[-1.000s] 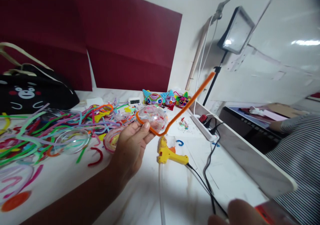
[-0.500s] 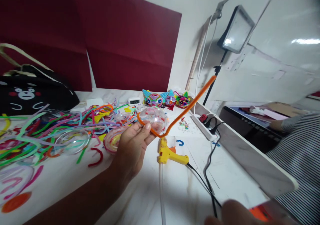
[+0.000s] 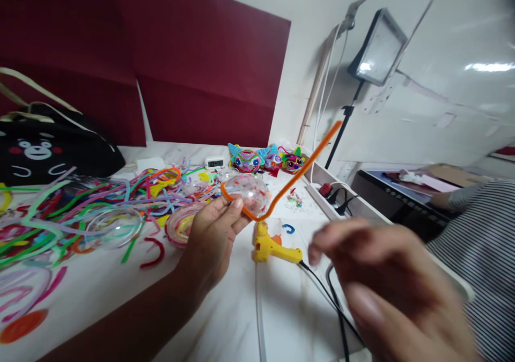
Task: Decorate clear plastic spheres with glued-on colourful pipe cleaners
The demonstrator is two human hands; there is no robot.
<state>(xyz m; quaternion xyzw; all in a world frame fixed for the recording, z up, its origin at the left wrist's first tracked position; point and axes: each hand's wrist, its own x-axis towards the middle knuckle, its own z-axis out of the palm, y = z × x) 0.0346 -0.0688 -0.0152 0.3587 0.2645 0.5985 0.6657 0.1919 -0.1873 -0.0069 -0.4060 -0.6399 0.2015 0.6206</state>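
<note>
Left grip (image 3: pixel 213 238) above cluttered white table (image 3: pixel 289 308)

We get a single view, from the head camera, looking forward and down over the white table (image 3: pixel 100 292) toward the dark red wall panels (image 3: pixel 181 56). It sits close, so our right hand (image 3: pixel 386 287) looms large and blurred at the lower right, and the frame tilts.

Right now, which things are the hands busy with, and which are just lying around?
In use:
left hand holding the clear ball
orange pipe cleaner bent round it
right hand, blurred and empty-looking, raised near the glue gun

Lying about:
pipe cleaner pile
bear bag
three little masks
small clock
power strip
</note>
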